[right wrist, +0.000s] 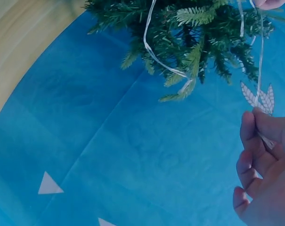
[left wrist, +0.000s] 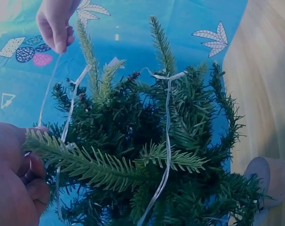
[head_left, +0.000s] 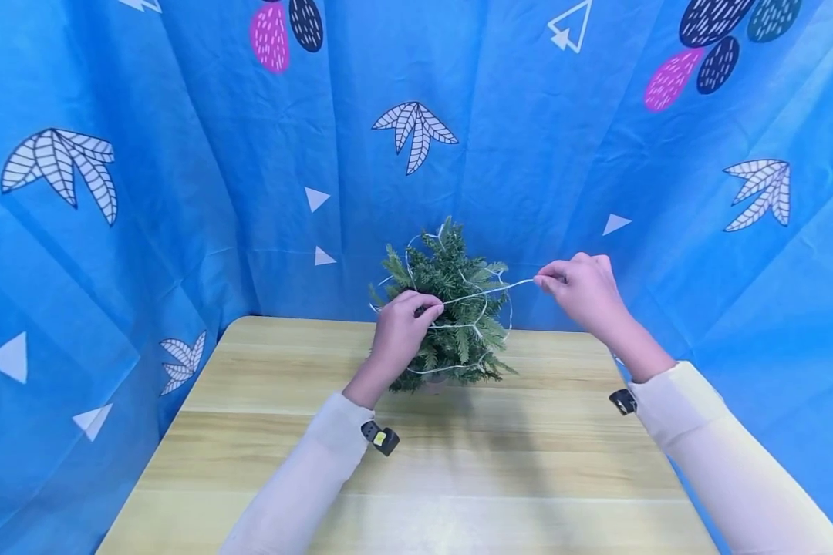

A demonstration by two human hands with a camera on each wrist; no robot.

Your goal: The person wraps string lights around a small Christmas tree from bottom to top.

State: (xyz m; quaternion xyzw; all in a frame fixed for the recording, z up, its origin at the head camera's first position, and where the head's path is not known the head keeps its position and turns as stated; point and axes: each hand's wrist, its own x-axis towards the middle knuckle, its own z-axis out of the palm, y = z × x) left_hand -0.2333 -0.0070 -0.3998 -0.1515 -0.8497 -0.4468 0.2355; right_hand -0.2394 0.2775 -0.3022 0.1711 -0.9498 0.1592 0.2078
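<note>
A small artificial Christmas tree (head_left: 458, 270) stands at the far side of the table, wound with a thin, pale string of lights (left wrist: 167, 122). My left hand (head_left: 404, 327) is at the tree's front left and pinches the string between thumb and fingertips. Off to the tree's right, my right hand (head_left: 586, 293) pinches the same string, which runs nearly straight between the two hands across the front of the branches. In the right wrist view, the right hand (right wrist: 267, 160) has the string between thumb and forefinger, its other fingers loosely curled.
The tree's round wooden base (left wrist: 274, 179) shows in the left wrist view. Beneath it is a light wooden table (head_left: 250, 432) with rounded far corners. A blue patterned curtain (head_left: 284, 154) hangs close behind the table and along both sides.
</note>
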